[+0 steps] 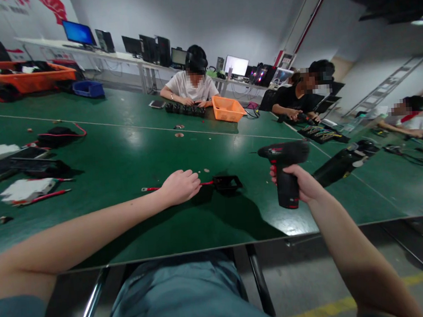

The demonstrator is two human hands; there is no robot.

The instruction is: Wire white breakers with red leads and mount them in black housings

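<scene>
My right hand is wrapped round the handle of a black and red cordless screwdriver, held up over the green table. Its thin bit points left. Closed over a red cable, my left hand rests low near the table's front edge. A metal lug shows at the cable's left end. On the right the cable runs to a black plastic part with an opening in it, lying on the table. What the left fingertips pinch is hidden behind the hand.
At left lie a white block with red leads, dark flat parts and a black piece with red wire. A dark cylindrical object lies to the right. Across the table, people work near an orange basket; a blue bin stands far left.
</scene>
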